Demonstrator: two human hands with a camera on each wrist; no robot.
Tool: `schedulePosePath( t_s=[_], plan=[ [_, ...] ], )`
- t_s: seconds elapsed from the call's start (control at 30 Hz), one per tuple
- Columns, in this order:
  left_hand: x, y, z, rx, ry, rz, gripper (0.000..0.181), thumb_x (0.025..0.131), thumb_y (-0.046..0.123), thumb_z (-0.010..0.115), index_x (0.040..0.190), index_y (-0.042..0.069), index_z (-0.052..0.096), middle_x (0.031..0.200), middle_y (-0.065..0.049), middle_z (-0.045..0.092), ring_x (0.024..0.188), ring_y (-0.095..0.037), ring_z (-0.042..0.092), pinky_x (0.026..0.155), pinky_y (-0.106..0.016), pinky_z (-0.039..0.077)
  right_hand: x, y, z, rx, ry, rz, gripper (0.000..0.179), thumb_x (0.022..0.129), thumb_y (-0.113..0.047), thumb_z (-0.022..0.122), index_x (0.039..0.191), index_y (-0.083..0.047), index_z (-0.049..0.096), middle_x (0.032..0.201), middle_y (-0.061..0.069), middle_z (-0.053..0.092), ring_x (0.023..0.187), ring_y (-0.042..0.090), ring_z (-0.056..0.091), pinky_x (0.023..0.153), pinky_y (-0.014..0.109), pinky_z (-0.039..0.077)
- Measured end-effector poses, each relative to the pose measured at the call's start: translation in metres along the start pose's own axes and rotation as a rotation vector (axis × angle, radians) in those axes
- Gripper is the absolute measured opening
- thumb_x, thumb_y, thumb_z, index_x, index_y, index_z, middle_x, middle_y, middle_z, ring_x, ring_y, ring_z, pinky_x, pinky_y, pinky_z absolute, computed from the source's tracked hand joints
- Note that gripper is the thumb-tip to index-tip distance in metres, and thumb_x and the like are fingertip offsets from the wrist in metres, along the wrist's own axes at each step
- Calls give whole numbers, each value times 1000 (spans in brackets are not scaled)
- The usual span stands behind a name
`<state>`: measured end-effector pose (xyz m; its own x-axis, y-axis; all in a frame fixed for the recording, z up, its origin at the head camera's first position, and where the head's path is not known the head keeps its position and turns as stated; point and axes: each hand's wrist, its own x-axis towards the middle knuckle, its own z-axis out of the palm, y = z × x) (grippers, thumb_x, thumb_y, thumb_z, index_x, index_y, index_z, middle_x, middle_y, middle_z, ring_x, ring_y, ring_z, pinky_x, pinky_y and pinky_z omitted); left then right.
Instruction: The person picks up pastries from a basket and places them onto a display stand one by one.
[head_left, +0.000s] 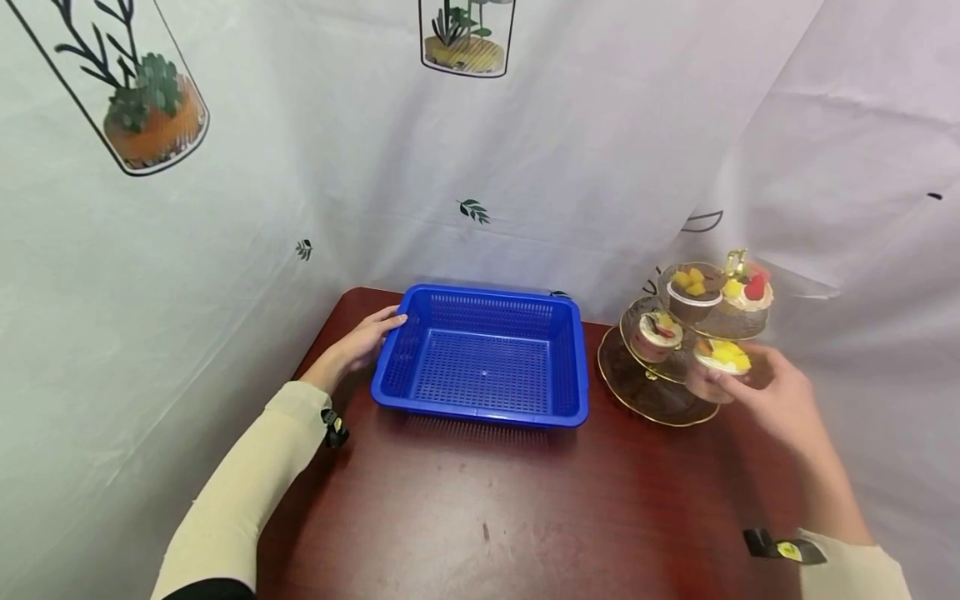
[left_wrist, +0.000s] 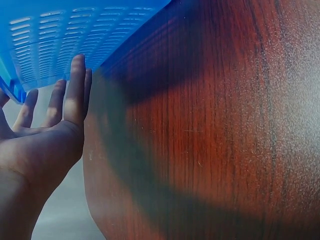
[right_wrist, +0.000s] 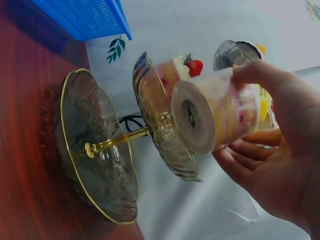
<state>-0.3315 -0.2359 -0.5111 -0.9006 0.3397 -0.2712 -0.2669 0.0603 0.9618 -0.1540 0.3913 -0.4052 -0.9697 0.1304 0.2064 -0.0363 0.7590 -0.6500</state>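
A blue plastic basket (head_left: 480, 367) with slotted walls sits at the back of the table. My left hand (head_left: 367, 337) holds its left side, thumb at the rim; in the left wrist view the fingers (left_wrist: 76, 95) lie along the outer wall. At the right, my right hand (head_left: 780, 396) grips a clear dessert cup (head_left: 716, 371) topped with yellow fruit, thumb and fingers around its sides. The cup is at the edge of the middle tier of a tiered glass stand (right_wrist: 95, 150). Its flat base and layered cake show in the right wrist view.
Another dessert cup (head_left: 657, 335) stands on the middle tier. On the top tier are a cup with yellow fruit (head_left: 693, 292) and one with a red berry (head_left: 748, 292). The wooden table (head_left: 480, 508) meets a pale printed curtain (head_left: 375, 167) behind.
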Motion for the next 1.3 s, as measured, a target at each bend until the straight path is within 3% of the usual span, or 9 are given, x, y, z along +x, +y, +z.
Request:
schedulePosePath(
  t_s=[0.07,0.13,0.23,0.3,0.4,0.47,0.7,1.0,1.3],
  plan=[
    [0,0,0,-8,-2,1,62,114,36,52,168,16,29,153,-26,50,114,-28,68,87,-39,62,2,-3,0,-38,-5,25,75,95,-39,81,147,6,51,121,32,68,82,-19,52,68,10,44],
    [0,-1,-1,-10,-3,0,62,113,36,52,167,15,29,153,-26,51,112,-28,69,87,-39,63,3,-7,0,-82,-2,43,77,94,-45,80,145,6,53,118,31,70,84,-11,57,70,14,43],
    [1,-1,0,-16,1,-2,61,113,37,53,166,16,32,151,-25,53,110,-27,70,87,-40,63,6,-11,2,-124,8,70,80,94,-51,79,143,7,53,116,32,71,95,16,68,75,26,45],
    [1,-1,0,-14,6,-6,60,113,37,53,165,17,33,149,-24,54,109,-27,71,87,-41,63,8,-11,4,-132,14,94,83,95,-54,76,143,9,52,120,33,69,107,38,65,80,39,47],
    [0,-1,1,-3,9,-5,60,113,37,53,166,17,32,149,-24,54,110,-28,70,87,-41,63,11,-11,6,-131,27,135,85,97,-55,72,145,11,50,125,35,64,117,51,57,86,55,45],
    [0,0,1,8,9,-5,61,113,37,54,166,16,32,150,-25,54,111,-28,70,87,-42,63,12,-11,7,-130,39,155,85,97,-55,71,145,12,50,127,36,62,119,52,56,89,59,44],
    [0,-1,1,16,-5,6,63,113,38,52,167,14,30,152,-27,51,113,-28,69,88,-38,62,14,-14,11,-117,73,195,83,96,-55,73,143,11,54,129,35,62,116,50,56,84,52,43],
    [0,-2,-1,-7,-13,11,61,114,36,51,166,13,31,152,-27,51,110,-26,69,86,-38,62,12,-17,33,-35,264,218,75,90,-39,84,136,11,53,125,33,61,115,49,57,93,57,42],
    [2,-4,-2,-5,-18,24,61,113,38,52,165,13,32,149,-27,52,108,-23,70,86,-37,62,15,-12,50,19,324,263,74,89,-32,84,140,9,48,131,31,55,120,46,51,101,60,40]
  ],
)
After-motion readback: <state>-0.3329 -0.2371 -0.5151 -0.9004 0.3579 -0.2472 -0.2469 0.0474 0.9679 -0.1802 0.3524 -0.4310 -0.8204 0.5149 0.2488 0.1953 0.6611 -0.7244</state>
